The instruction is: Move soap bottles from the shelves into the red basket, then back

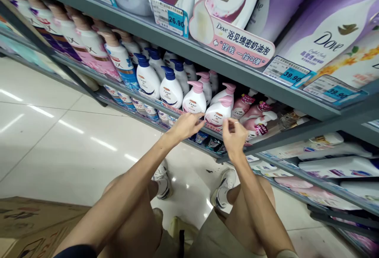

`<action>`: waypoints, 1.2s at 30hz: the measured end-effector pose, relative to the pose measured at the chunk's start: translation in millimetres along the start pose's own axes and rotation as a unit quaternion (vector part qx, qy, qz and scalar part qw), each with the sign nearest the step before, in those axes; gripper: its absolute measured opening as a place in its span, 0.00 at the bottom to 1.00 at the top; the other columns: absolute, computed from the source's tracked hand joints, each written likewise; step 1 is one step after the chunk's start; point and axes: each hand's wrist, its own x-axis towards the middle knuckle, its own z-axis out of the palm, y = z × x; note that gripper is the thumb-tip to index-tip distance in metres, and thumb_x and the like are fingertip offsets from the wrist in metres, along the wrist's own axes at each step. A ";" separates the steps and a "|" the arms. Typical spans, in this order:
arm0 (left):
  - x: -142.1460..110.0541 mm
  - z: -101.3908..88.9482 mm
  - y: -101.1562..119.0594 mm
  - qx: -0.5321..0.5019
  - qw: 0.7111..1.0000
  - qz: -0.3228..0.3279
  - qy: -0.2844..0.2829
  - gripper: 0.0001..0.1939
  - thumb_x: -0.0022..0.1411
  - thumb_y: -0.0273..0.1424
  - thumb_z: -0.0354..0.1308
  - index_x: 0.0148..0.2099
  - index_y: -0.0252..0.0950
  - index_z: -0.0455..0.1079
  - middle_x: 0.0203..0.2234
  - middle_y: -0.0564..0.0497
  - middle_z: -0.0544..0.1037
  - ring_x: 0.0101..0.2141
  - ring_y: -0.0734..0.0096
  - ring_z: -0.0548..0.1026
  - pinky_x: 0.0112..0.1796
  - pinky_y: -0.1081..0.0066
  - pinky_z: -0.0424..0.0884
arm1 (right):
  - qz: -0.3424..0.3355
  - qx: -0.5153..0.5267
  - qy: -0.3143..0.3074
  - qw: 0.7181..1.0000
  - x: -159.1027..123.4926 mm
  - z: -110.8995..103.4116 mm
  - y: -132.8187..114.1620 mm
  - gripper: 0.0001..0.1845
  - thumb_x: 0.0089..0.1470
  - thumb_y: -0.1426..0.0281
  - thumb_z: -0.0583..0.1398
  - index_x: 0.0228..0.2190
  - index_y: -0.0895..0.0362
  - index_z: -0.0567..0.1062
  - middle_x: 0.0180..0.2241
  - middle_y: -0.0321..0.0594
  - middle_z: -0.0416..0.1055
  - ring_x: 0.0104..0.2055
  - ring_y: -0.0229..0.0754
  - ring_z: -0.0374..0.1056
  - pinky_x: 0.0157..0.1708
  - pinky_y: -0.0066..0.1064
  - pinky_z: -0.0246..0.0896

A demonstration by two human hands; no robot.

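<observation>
My left hand (188, 125) reaches to the shelf edge with its fingers stretched out, holding nothing. Its fingertips are close to a white Dove pump bottle with a pink pump (194, 102) and to a second, similar pump bottle (218, 113) on its right. At the right side of that second bottle is my right hand (235, 135), a ring on one finger. Its fingers are loosely bent and apart, with nothing visible between them; whether they touch the bottle I cannot tell. Both pump bottles stand upright at the front of the shelf.
White bottles with blue pumps (171, 88) stand to the left, pink foam bottles (256, 125) to the right. The upper shelf (207, 52) juts out above my hands, carrying price tags and large Dove bottles. A cardboard box (38, 226) sits on the floor at lower left.
</observation>
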 end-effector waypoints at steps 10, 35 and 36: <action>15.6 26.1 27.7 -0.111 0.993 -0.049 0.016 0.32 0.70 0.33 0.54 0.73 0.27 0.60 0.22 0.53 0.82 0.35 0.57 0.84 0.42 0.67 0.75 | 0.102 0.051 -0.051 0.992 1.2 1.1 18.9 0.29 0.71 0.54 0.51 0.53 0.63 0.80 0.46 0.57 0.83 0.46 0.55 0.82 0.52 0.42 0.75; 14.3 32.4 31.4 -0.111 0.989 -0.075 0.068 0.31 0.67 0.34 0.55 0.68 0.26 0.66 0.19 0.53 0.79 0.24 0.64 0.78 0.35 0.69 0.71 | 0.098 0.122 -0.072 0.985 3.8 0.6 22.2 0.41 0.58 0.46 0.67 0.61 0.62 0.74 0.48 0.56 0.82 0.46 0.57 0.81 0.46 0.43 0.79; 13.5 32.6 34.7 -0.094 0.987 -0.077 0.102 0.26 0.67 0.35 0.54 0.63 0.28 0.72 0.18 0.53 0.78 0.24 0.64 0.76 0.34 0.69 0.70 | 0.096 0.120 -0.068 0.986 -1.8 -10.5 17.9 0.41 0.57 0.45 0.68 0.60 0.60 0.74 0.48 0.54 0.82 0.46 0.56 0.81 0.45 0.42 0.80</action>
